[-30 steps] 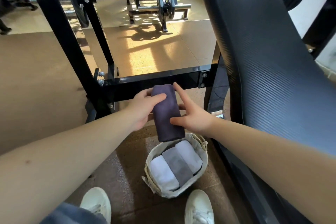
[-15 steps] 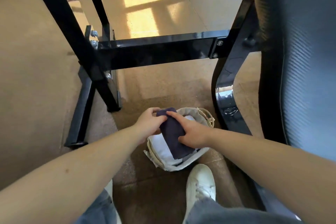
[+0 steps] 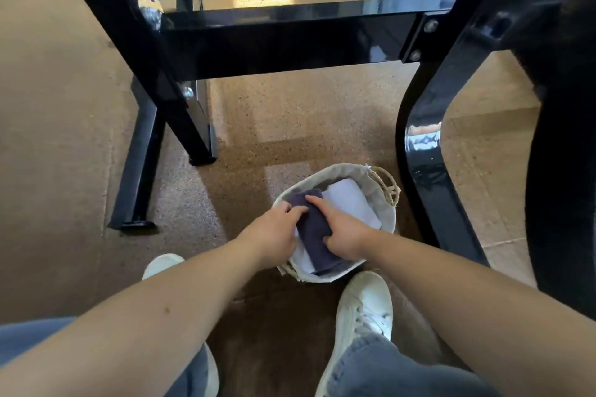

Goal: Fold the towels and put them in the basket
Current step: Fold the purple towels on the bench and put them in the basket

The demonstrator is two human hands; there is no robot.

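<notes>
A folded dark purple towel (image 3: 314, 232) lies inside the small round basket (image 3: 383, 200) with a pale cloth liner, on top of the towels there. My left hand (image 3: 277, 229) holds its left edge and my right hand (image 3: 342, 232) presses on its right side, forefinger stretched along the top. A folded white towel (image 3: 353, 200) shows to the right of it, and another white edge (image 3: 303, 259) shows under my left hand. The grey towel is hidden.
The basket stands on a speckled brown floor between my two white shoes (image 3: 364, 309). A black steel gym frame (image 3: 290, 39) crosses just beyond it, with a curved black leg (image 3: 425, 164) close on the right and a foot bar (image 3: 138, 171) on the left.
Both hands carried the dark purple towel down from in front of the frame's crossbar into the basket. It now rests over the grey towel, and my view tipped further down.
</notes>
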